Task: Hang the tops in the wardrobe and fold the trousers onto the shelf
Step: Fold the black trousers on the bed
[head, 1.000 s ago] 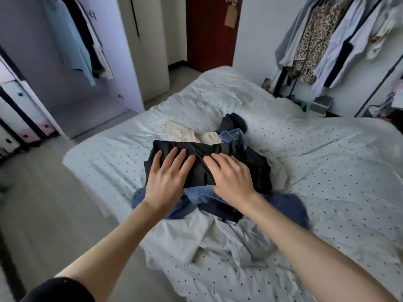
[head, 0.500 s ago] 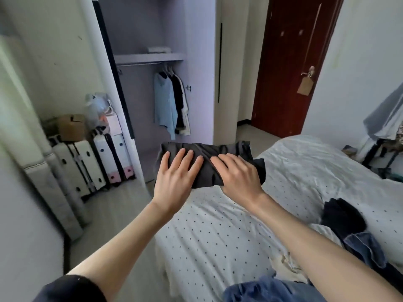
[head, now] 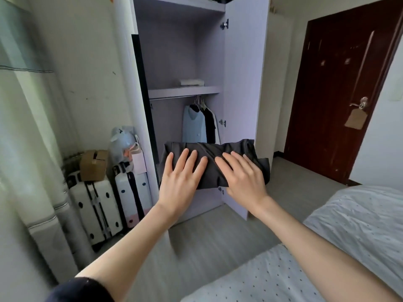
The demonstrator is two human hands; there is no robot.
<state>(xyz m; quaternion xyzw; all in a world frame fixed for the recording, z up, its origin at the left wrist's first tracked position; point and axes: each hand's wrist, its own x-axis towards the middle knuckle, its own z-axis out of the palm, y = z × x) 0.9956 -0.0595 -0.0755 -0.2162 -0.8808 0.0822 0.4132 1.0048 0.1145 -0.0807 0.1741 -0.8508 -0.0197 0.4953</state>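
1. Nearest the camera is the corner of the bed (head: pixel 349 225), dotted sheet, and no clothes lie on the part in view (the rest is out of frame, so I can't say what's left to sort).
2. Both hands are clamped on the folded black trousers (head: pixel 214 156), carried flat in mid-air: left hand (head: pixel 181 178) and right hand (head: pixel 242 177) side by side, fingers spread over the top, thumbs hidden underneath.
3. So the folding looks done for this pair; shelving isn't.
4. Further off, the open wardrobe (head: pixel 239 83) already has three tops (head: pixel 199 125) on the rail.
5. The shelf (head: pixel 185 91) above holds one pale folded item (head: pixel 192 82), with room beside it.
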